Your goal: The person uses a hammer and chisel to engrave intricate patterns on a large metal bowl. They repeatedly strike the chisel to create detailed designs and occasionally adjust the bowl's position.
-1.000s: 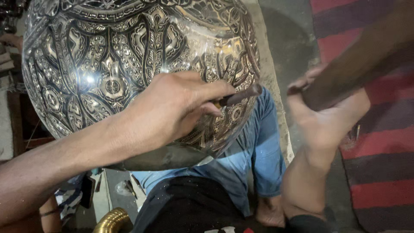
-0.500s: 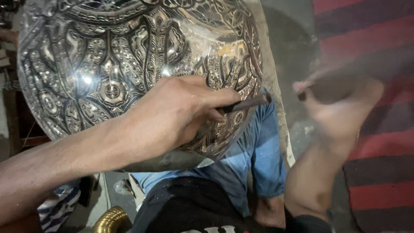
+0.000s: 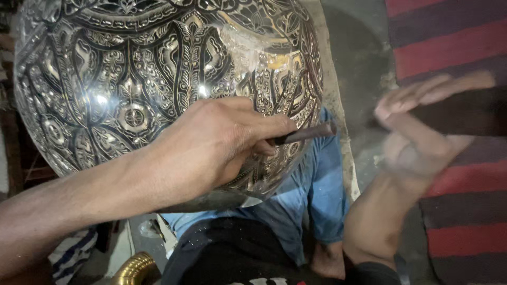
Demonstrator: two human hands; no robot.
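Observation:
A large rounded metal vessel [image 3: 132, 89] with dense engraved floral patterns fills the upper left, resting on my lap. My left hand [image 3: 211, 148] lies against its lower side and grips a thin dark metal chisel [image 3: 306, 133], whose end points right past the vessel's edge. My right hand [image 3: 422, 132] is motion-blurred at the right and holds a dark wooden mallet [image 3: 465, 108], a short way right of the chisel's end.
My blue trouser leg [image 3: 317, 206] and bare foot [image 3: 327, 261] lie under the vessel. A red and dark striped rug [image 3: 454, 47] covers the floor at right. A brass curved object [image 3: 132, 266] shows at the bottom left.
My right hand with the mallet has swung from near the chisel's end up and to the right. The left hand and chisel stay in place on the vessel.

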